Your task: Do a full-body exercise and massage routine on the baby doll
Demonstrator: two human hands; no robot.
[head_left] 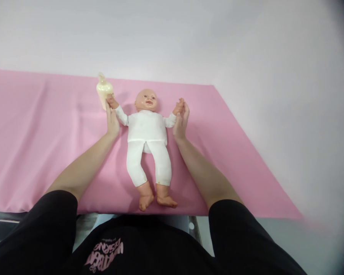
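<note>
A baby doll [147, 128] with a bald head, white top and white trousers lies on its back on a pink sheet, feet toward me and arms spread. My left hand [112, 124] rests against the doll's arm on the left, its fingers stretched along the forearm up to the doll's hand. Against the doll's other arm is my right hand [182, 123], fingers extended behind the doll's small hand and thumb beside the sleeve. Neither hand is wrapped round an arm. A pump bottle [104, 90] of pale yellow liquid stands just beyond my left fingertips, partly covered by the doll's hand.
The pink sheet [40, 145] covers the table, with soft creases on the left and its edges showing at the back and right. A pale wall [166, 38] rises behind it. At the lower left lies a dark flat object with a light outline [2, 231].
</note>
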